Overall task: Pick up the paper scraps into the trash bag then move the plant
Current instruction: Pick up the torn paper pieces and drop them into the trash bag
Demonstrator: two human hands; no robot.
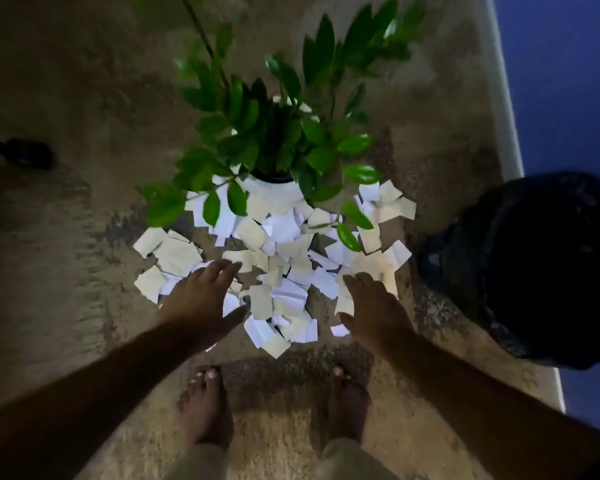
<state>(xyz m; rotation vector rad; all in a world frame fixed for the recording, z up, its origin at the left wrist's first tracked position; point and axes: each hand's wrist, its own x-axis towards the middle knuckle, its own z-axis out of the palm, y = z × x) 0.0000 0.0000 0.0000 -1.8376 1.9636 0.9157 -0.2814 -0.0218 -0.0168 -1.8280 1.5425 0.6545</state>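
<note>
While the paper scraps [278, 258] lay heaped on the carpet [66, 237] before the potted plant [274, 133], left hand [201, 299] and right hand [374, 310] hovered spread, empty; trash bag [534, 271] sat right.

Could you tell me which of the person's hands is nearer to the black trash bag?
The right. The right hand is spread over the paper scraps, just left of the trash bag; the left hand is over the pile's far side, farther from the bag.

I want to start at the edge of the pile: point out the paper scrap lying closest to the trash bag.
The paper scrap at the pile's right edge, just beyond the right hand. It reaches furthest toward the black trash bag; every other scrap lies further left.
</note>
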